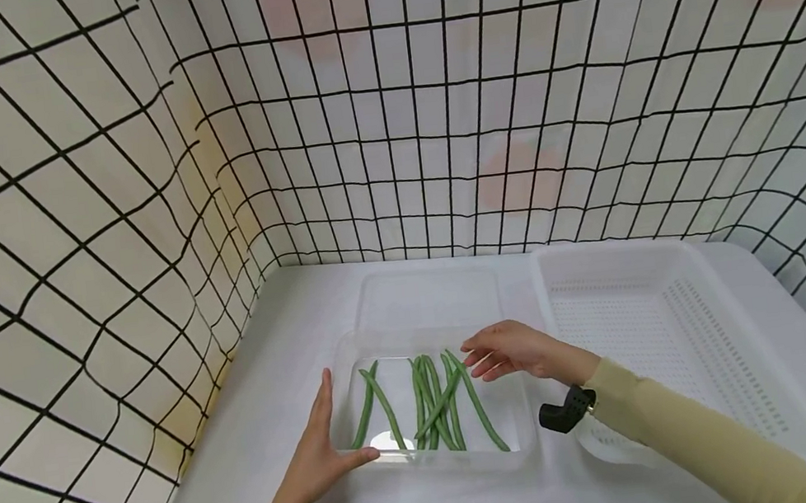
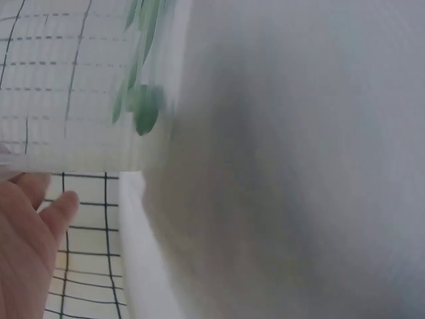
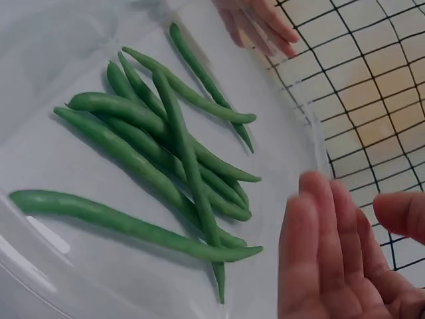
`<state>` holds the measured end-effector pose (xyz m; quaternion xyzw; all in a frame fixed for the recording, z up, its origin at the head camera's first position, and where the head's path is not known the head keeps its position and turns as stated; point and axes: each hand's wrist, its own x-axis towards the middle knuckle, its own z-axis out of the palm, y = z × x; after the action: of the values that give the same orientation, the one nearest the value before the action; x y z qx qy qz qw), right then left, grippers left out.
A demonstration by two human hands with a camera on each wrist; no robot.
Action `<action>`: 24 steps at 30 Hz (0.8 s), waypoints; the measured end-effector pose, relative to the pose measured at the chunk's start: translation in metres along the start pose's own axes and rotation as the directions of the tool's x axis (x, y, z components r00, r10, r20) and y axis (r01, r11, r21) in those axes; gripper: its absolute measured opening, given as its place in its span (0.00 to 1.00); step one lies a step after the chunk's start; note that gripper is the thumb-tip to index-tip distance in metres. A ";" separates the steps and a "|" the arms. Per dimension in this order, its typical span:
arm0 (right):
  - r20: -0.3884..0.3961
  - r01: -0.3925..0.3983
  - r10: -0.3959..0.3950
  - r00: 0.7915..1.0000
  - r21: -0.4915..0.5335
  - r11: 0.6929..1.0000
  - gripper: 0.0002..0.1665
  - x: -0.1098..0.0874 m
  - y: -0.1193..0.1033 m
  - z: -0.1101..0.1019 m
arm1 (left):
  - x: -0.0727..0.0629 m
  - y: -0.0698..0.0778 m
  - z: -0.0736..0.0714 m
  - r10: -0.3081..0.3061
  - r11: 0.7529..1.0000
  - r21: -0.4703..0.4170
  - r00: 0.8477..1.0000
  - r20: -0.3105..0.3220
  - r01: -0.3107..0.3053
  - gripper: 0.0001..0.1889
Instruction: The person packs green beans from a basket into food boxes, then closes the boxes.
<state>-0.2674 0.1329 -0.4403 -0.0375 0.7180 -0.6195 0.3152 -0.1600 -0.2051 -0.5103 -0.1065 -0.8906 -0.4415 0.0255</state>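
Note:
Several green beans (image 1: pixel 428 402) lie in a clear plastic container (image 1: pixel 472 466), most bunched in the middle and some crossing. Two of them sit apart near its left wall. My left hand (image 1: pixel 316 460) is at the container's left side, fingers extended along the wall and thumb reaching over the near-left corner. In the left wrist view, that hand (image 2: pixel 26 232) shows beside the see-through wall. Over the container's right side hovers my right hand (image 1: pixel 511 351), loosely bent fingers close to the upper end of the rightmost bean (image 3: pixel 133 222), nothing between them.
A white perforated basket (image 1: pixel 625 334) stands right of the container, partly under my right forearm. Behind the container lies a flat clear lid (image 1: pixel 426 294) on the white table (image 1: pixel 284 323). Black wire mesh (image 1: pixel 434 132) rises at the back and both sides.

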 end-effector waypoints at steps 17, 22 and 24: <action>-0.278 -0.077 0.045 0.960 -0.105 0.992 0.40 0.039 -0.019 -0.051 | 0.153 0.067 -0.066 -0.301 0.921 0.351 0.878 0.372 0.168 0.49; -0.213 -0.134 0.121 0.970 -0.050 0.990 0.34 0.057 -0.010 -0.054 | 0.195 0.059 -0.041 -0.460 0.885 0.317 0.748 0.479 0.341 0.39; -0.213 -0.144 0.144 0.966 0.016 0.989 0.32 0.062 -0.008 -0.055 | 0.203 0.054 -0.030 -0.486 0.874 0.293 0.711 0.508 0.388 0.35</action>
<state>-0.3471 0.1506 -0.4561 0.0816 0.7483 -0.5957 0.2803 -0.3485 -0.1636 -0.4216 -0.0157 -0.8898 -0.3076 -0.3368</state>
